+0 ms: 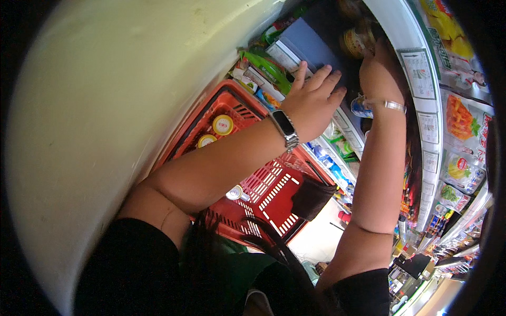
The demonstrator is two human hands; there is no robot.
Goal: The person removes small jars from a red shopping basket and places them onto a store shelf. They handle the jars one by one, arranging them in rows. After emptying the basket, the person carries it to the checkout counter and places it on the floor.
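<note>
My left hand (316, 96) is spread palm down at the front edge of a dark shelf (310, 43), fingers apart and holding nothing. A band with a black screen (282, 122) is on that wrist. Deep in the shadowed shelf, my right hand (375, 65) has its fingers against a jar with a yellowish label (354, 42), and seems to grip it; the fingertips are blurred. Near my right wrist stands a blue-labelled container (361, 106). Below my left forearm is a red plastic shopping basket (276, 197), holding yellow-lidded containers (223, 125) and a can (234, 192).
A pale smooth wall or panel (99, 98) rises close on the left. Shelf edges with price labels (421, 75) curve along the right, beside packaged foods (460, 118). Green packets (269, 71) fill the shelf at upper left. Dark brown cloth (312, 197) hangs at the basket's rim.
</note>
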